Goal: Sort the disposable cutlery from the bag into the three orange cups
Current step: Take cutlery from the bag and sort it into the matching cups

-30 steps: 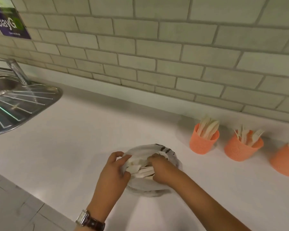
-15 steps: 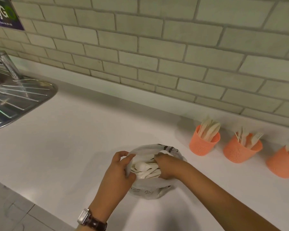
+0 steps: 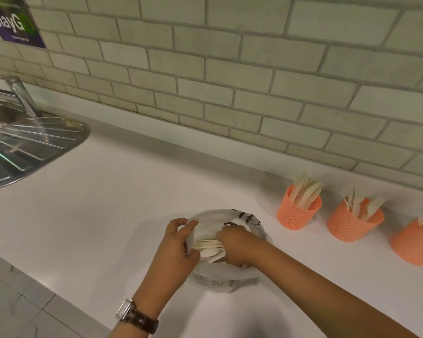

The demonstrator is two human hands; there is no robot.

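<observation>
A white plastic bag (image 3: 213, 219) with dark print lies open on the white counter, with pale disposable cutlery (image 3: 209, 246) inside. My left hand (image 3: 178, 245) pinches the bag's left rim and holds it open. My right hand (image 3: 237, 245) reaches into the bag, fingers curled around several pieces of cutlery. Three orange perforated cups stand in a row to the right: the left cup (image 3: 297, 214) holds knives, the middle cup (image 3: 352, 225) holds forks, and the right cup (image 3: 413, 245) is cut by the frame edge, its contents unclear.
A steel sink drainboard (image 3: 27, 147) and tap (image 3: 22, 96) sit at the far left. A tiled wall (image 3: 230, 69) backs the counter (image 3: 108, 203). The counter's front edge runs diagonally at the lower left above a grey tiled floor (image 3: 17, 301).
My right hand has shifted a little inside the bag and closed on the cutlery. The left hand keeps its hold on the rim. The camera view has moved slightly.
</observation>
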